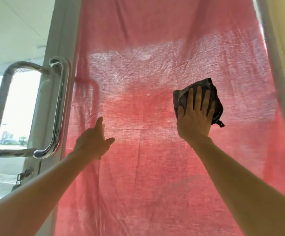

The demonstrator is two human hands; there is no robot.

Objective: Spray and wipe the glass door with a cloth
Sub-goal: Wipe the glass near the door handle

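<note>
Soft, limp cloth (213,94) is best pressed flat, as under the spread-fingered right hand (195,116); left hand (94,142) looks clamped on something unclear.

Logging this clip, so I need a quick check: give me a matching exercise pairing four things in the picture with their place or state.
Things:
1. dark cloth
2. chrome door handle
3. left hand
4. pink fabric

Places or states:
A. fixed to the door's left edge
B. covers the glass pane, light shining through it
C. pressed flat against the glass under the right hand
D. raised near the glass, thumb and forefinger extended, no cloth in it

Pairs: 1-C, 2-A, 3-D, 4-B
</note>
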